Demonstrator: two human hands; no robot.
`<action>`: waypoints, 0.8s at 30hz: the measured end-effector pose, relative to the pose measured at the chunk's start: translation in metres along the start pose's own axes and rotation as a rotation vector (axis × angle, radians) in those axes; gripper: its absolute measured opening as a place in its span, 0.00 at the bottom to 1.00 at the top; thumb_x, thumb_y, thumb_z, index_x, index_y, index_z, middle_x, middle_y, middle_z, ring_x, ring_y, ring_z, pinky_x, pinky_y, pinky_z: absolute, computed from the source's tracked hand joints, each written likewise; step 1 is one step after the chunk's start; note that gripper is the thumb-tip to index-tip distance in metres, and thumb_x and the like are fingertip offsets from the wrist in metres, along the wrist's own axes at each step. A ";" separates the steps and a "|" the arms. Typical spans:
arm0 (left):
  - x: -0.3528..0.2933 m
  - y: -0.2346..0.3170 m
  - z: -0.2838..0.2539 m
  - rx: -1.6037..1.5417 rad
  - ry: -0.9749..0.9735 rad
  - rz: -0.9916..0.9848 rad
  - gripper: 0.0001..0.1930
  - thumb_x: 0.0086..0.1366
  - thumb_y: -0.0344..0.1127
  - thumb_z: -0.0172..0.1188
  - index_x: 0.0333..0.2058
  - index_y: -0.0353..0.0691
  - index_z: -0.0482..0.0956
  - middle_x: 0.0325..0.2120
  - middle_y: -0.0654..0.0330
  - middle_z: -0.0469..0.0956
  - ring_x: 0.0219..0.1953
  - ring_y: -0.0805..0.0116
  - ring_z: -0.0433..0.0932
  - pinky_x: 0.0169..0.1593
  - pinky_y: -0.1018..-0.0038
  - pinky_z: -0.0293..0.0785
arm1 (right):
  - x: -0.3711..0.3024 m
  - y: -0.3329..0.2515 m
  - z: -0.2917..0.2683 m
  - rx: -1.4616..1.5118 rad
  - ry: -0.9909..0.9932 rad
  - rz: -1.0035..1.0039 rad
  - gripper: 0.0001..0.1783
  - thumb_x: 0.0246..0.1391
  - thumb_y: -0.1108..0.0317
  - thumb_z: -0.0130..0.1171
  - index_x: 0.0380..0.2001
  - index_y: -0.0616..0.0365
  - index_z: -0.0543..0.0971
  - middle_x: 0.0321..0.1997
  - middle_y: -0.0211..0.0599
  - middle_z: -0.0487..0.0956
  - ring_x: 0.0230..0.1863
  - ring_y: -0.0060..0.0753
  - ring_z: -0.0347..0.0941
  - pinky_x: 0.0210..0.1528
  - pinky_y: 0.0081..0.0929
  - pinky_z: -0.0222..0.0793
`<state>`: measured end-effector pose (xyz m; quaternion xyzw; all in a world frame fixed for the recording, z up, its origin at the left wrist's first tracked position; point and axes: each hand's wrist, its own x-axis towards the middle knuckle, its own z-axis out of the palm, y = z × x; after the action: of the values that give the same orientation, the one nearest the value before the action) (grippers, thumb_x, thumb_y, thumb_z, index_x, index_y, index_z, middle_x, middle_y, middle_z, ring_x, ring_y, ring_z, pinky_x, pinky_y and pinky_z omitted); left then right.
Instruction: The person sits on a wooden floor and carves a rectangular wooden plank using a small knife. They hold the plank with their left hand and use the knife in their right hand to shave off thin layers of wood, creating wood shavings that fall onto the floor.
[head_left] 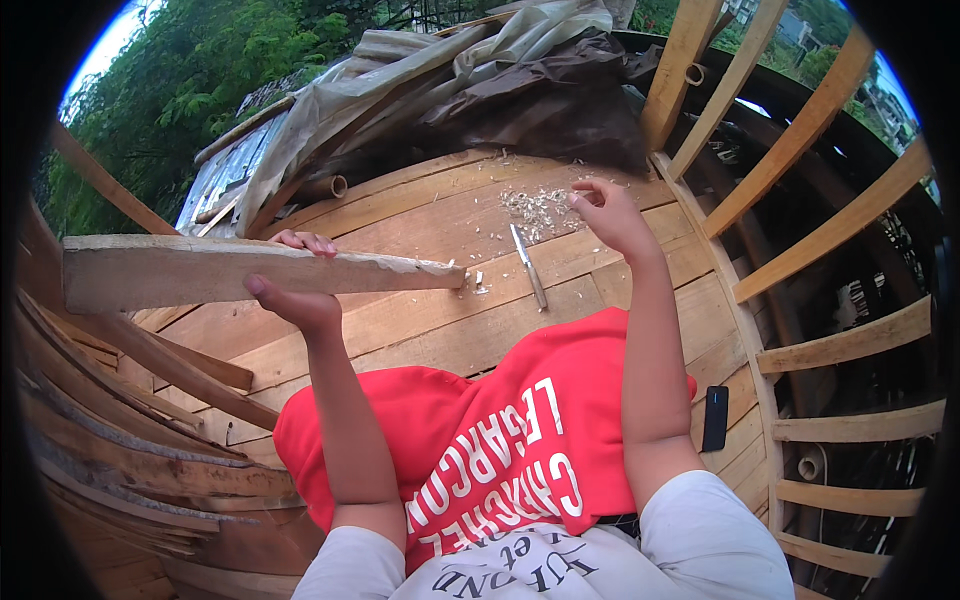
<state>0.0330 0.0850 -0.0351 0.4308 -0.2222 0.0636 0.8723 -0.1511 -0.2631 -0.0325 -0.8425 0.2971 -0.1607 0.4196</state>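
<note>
A long pale wooden board (180, 275) is gripped by my left hand (305, 290), thumb on its near face and fingers over its top edge. The board's right end tapers and rests on or just above the floor; its upper edge there is rough and freshly cut. My right hand (608, 212) is raised over the floor, its fingers loosely bent and the thumb apart, with nothing visible in it. Between my hands a knife (529, 267) lies on the planks, blade pointing away from me. Next to my right hand is a heap of wood shavings (538, 212).
I sit on a plank floor (420, 330), red cloth over my lap. A black phone-like device (715, 418) lies at my right. Slatted wooden railing (800, 280) curves along the right; stacked boards (150, 470) fill the left. Plastic sheeting (540, 80) covers a pile at the back.
</note>
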 end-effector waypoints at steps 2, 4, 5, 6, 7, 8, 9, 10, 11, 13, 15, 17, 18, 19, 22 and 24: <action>-0.002 0.001 0.000 0.008 -0.022 0.012 0.41 0.54 0.82 0.42 0.30 0.40 0.66 0.20 0.58 0.66 0.26 0.63 0.68 0.36 0.68 0.66 | -0.025 0.005 -0.052 -0.062 -0.013 0.009 0.24 0.58 0.55 0.61 0.50 0.62 0.79 0.37 0.42 0.81 0.40 0.33 0.78 0.46 0.32 0.73; -0.003 0.000 0.001 0.016 -0.035 0.026 0.41 0.55 0.81 0.42 0.30 0.40 0.66 0.21 0.57 0.67 0.27 0.63 0.68 0.37 0.67 0.66 | -0.057 0.025 -0.098 -0.226 0.011 0.111 0.25 0.58 0.53 0.59 0.50 0.62 0.79 0.38 0.43 0.82 0.41 0.35 0.79 0.47 0.32 0.73; -0.002 -0.002 -0.004 0.009 -0.033 0.020 0.42 0.54 0.82 0.42 0.30 0.40 0.66 0.21 0.57 0.67 0.27 0.62 0.68 0.37 0.67 0.67 | -0.075 0.043 -0.113 -0.299 0.044 0.204 0.25 0.58 0.52 0.59 0.50 0.62 0.79 0.40 0.45 0.82 0.43 0.38 0.79 0.48 0.33 0.74; 0.002 -0.004 -0.009 -0.004 -0.028 0.017 0.43 0.53 0.82 0.41 0.30 0.39 0.67 0.21 0.56 0.68 0.27 0.62 0.69 0.37 0.67 0.67 | -0.095 0.062 -0.128 -0.377 0.078 0.295 0.26 0.59 0.52 0.58 0.50 0.62 0.79 0.42 0.47 0.82 0.45 0.40 0.79 0.49 0.34 0.74; 0.004 -0.005 -0.013 -0.013 -0.019 0.015 0.44 0.53 0.83 0.41 0.30 0.38 0.67 0.21 0.55 0.69 0.27 0.62 0.69 0.37 0.67 0.68 | -0.115 0.082 -0.141 -0.455 0.107 0.383 0.26 0.59 0.51 0.57 0.50 0.62 0.79 0.44 0.48 0.82 0.46 0.43 0.80 0.50 0.35 0.74; 0.003 -0.010 -0.013 -0.017 -0.026 -0.006 0.44 0.53 0.83 0.41 0.31 0.38 0.67 0.22 0.55 0.68 0.27 0.61 0.69 0.38 0.66 0.67 | -0.139 0.115 -0.153 -0.523 0.138 0.471 0.26 0.59 0.51 0.57 0.50 0.62 0.79 0.46 0.50 0.82 0.49 0.46 0.79 0.53 0.36 0.73; 0.004 -0.010 -0.013 -0.016 -0.035 -0.020 0.44 0.52 0.83 0.41 0.31 0.38 0.67 0.22 0.55 0.68 0.27 0.61 0.69 0.39 0.66 0.67 | -0.163 0.152 -0.159 -0.585 0.167 0.552 0.26 0.58 0.51 0.57 0.51 0.62 0.79 0.48 0.52 0.81 0.52 0.49 0.78 0.55 0.38 0.72; 0.005 -0.010 -0.012 -0.008 -0.042 -0.028 0.44 0.52 0.83 0.40 0.31 0.39 0.67 0.22 0.55 0.68 0.28 0.61 0.69 0.39 0.66 0.66 | -0.187 0.187 -0.162 -0.629 0.182 0.653 0.27 0.58 0.51 0.57 0.52 0.61 0.78 0.51 0.54 0.80 0.55 0.51 0.76 0.57 0.39 0.70; 0.003 -0.012 -0.009 -0.009 -0.047 -0.033 0.43 0.52 0.82 0.40 0.31 0.39 0.67 0.22 0.54 0.68 0.28 0.61 0.68 0.40 0.65 0.66 | -0.215 0.219 -0.164 -0.674 0.191 0.761 0.27 0.58 0.51 0.56 0.52 0.60 0.77 0.54 0.55 0.78 0.58 0.53 0.73 0.60 0.40 0.69; 0.004 -0.010 -0.005 -0.001 -0.064 -0.024 0.42 0.53 0.81 0.40 0.31 0.39 0.67 0.23 0.54 0.67 0.28 0.61 0.68 0.40 0.64 0.66 | -0.254 0.256 -0.160 -0.820 0.071 1.009 0.30 0.58 0.50 0.57 0.57 0.58 0.73 0.60 0.57 0.73 0.63 0.55 0.68 0.63 0.44 0.67; 0.005 -0.005 -0.010 0.030 -0.059 -0.006 0.42 0.53 0.81 0.39 0.31 0.39 0.67 0.23 0.54 0.68 0.29 0.60 0.68 0.40 0.64 0.66 | -0.281 0.262 -0.141 -0.806 0.059 1.066 0.31 0.58 0.50 0.57 0.59 0.57 0.71 0.62 0.57 0.69 0.64 0.57 0.65 0.63 0.47 0.66; 0.009 -0.009 -0.020 0.006 -0.082 -0.017 0.42 0.52 0.81 0.39 0.31 0.39 0.68 0.23 0.54 0.68 0.29 0.59 0.69 0.41 0.64 0.66 | -0.310 0.270 -0.130 -0.829 0.040 1.091 0.35 0.59 0.51 0.56 0.65 0.53 0.65 0.60 0.53 0.68 0.63 0.55 0.64 0.61 0.52 0.66; 0.011 -0.009 -0.022 0.013 -0.087 -0.015 0.42 0.52 0.81 0.39 0.31 0.39 0.68 0.23 0.54 0.68 0.29 0.59 0.69 0.41 0.63 0.67 | -0.320 0.277 -0.125 -0.837 0.092 1.043 0.35 0.59 0.51 0.56 0.66 0.52 0.64 0.59 0.53 0.69 0.63 0.55 0.65 0.60 0.53 0.67; 0.012 -0.009 -0.022 0.017 -0.093 -0.013 0.42 0.52 0.81 0.39 0.31 0.39 0.68 0.23 0.54 0.68 0.29 0.59 0.69 0.42 0.63 0.67 | -0.330 0.284 -0.120 -0.844 0.147 0.997 0.35 0.58 0.51 0.56 0.66 0.52 0.64 0.59 0.53 0.69 0.62 0.54 0.65 0.59 0.53 0.67; 0.014 -0.009 -0.023 0.010 -0.083 -0.031 0.43 0.50 0.82 0.42 0.31 0.39 0.67 0.24 0.55 0.67 0.30 0.59 0.69 0.43 0.62 0.66 | -0.347 0.304 -0.113 -0.880 0.256 0.876 0.36 0.58 0.50 0.55 0.67 0.51 0.64 0.58 0.53 0.69 0.61 0.54 0.66 0.56 0.55 0.68; 0.014 -0.008 -0.022 0.013 -0.068 -0.038 0.43 0.49 0.83 0.44 0.31 0.39 0.66 0.24 0.55 0.67 0.30 0.59 0.68 0.44 0.62 0.66 | -0.350 0.310 -0.109 -0.914 0.292 0.839 0.36 0.58 0.50 0.54 0.67 0.52 0.64 0.58 0.53 0.69 0.60 0.54 0.66 0.55 0.55 0.69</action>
<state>0.0551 0.0958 -0.0469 0.4427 -0.2429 0.0337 0.8625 -0.5914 -0.2539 -0.2236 -0.7179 0.6945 0.0472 0.0003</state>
